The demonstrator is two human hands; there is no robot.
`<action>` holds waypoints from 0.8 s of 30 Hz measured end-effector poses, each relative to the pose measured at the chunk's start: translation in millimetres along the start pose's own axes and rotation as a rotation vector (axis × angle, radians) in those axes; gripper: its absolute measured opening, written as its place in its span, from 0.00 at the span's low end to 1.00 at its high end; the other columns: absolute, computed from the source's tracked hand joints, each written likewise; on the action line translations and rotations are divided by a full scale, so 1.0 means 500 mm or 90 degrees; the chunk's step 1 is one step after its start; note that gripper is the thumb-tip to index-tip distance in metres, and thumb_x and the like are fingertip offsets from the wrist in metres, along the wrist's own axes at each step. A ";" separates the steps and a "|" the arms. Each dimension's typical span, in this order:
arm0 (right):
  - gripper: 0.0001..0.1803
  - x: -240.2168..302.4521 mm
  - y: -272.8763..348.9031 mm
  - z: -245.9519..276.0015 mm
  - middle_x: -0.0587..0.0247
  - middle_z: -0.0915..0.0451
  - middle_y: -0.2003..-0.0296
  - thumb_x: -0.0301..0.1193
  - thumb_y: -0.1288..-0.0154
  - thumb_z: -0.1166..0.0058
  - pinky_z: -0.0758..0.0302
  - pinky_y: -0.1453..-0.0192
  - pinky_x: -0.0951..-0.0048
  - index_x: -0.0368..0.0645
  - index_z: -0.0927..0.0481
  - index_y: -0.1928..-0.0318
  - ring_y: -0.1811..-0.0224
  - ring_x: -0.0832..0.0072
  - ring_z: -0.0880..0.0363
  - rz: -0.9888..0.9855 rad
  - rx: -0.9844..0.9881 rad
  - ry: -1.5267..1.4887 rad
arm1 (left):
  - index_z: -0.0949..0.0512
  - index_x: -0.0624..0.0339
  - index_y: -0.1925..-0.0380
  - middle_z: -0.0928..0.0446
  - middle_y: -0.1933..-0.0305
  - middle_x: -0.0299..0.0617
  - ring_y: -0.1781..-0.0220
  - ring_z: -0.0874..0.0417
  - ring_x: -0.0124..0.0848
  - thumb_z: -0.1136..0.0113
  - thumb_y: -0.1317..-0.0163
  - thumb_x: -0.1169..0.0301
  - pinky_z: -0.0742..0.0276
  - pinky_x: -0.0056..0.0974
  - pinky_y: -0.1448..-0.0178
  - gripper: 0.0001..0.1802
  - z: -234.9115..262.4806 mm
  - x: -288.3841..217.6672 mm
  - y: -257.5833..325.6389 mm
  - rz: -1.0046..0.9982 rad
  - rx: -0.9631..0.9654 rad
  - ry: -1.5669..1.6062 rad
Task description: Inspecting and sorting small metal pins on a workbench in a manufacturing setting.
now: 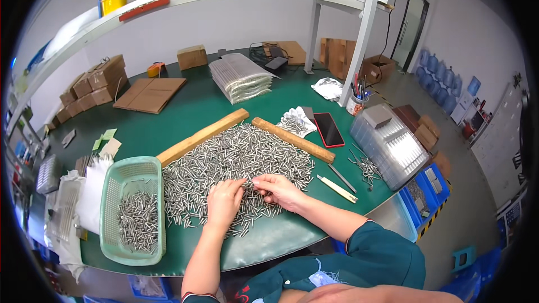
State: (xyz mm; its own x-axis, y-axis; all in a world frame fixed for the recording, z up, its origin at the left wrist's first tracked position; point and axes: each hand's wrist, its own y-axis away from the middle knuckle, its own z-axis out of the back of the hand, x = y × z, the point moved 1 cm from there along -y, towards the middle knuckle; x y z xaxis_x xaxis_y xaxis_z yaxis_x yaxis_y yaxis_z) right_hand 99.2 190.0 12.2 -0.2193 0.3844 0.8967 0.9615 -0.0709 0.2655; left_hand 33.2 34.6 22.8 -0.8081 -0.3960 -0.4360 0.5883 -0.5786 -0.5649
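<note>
You have both hands over the big heap of small metal pins (224, 154), which lies loose on the green table (182, 249) right in front of you. Your left hand (224, 202) and your right hand (281, 192) are close to each other at the near part of the heap. The fingertips of each hand are bent in close together, but I cannot tell if they are clamped on a pin, because that spot is too small to see well. Some pins sit in the light green basket (161, 207) on your left, and they cover only part of its bottom. A few more lie on the white cloth (307, 125) past the heap. Two wooden bars (203, 137) edge the far side. My guess is that much is left to do, since the table heap is far bigger than the basket pile. I cannot tell which pins are done.
</note>
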 end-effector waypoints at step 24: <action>0.08 -0.003 0.006 -0.004 0.79 0.33 0.77 0.35 0.38 0.50 0.42 0.78 0.89 0.45 0.26 0.63 0.77 0.91 0.39 0.020 0.088 -0.004 | 0.24 0.64 0.67 0.23 0.71 0.36 0.68 0.24 0.22 0.42 0.44 0.74 0.28 0.26 0.61 0.07 -0.028 0.000 0.016 0.276 0.055 0.471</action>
State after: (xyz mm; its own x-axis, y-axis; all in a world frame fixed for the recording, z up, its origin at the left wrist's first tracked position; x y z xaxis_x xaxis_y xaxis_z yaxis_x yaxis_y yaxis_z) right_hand 102.1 187.3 12.6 -0.1877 0.3896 0.9017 0.9817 0.0449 0.1850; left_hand 38.1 40.0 8.2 -0.2688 -0.0454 -0.9621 0.8120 -0.5479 -0.2011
